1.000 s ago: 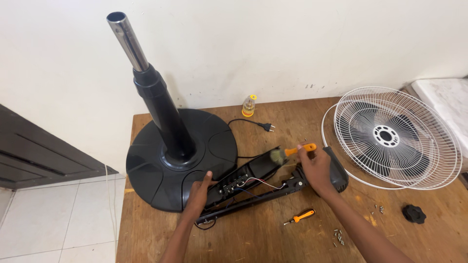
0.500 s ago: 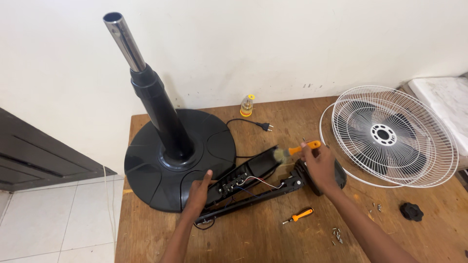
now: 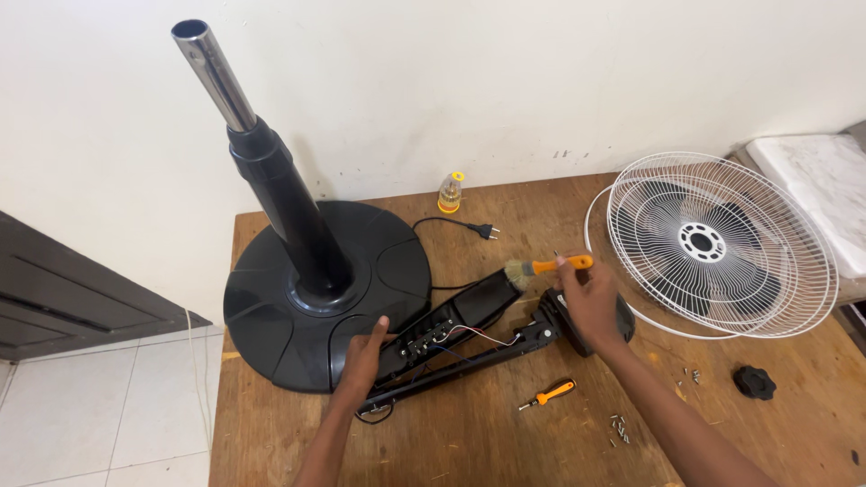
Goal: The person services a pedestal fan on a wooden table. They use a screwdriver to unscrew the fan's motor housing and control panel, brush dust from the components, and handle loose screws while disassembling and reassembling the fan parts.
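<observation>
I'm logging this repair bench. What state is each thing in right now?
Left hand: resting on the opened control housing, wires exposed.
Right hand: gripping an orange-handled brush, bristles on the housing.
Fan base: standing on the table, pole upright, tilted.
Fan grille: lying flat, blades inside.
Plug: unplugged, on the table.
Orange screwdriver: lying loose.
Screws: scattered.
Black knob: detached.

I see a white fan guard (image 3: 722,243) on the counter (image 3: 505,433), near a small orange screwdriver (image 3: 548,394), loose screws (image 3: 619,427) and a black knob (image 3: 753,382).
</observation>
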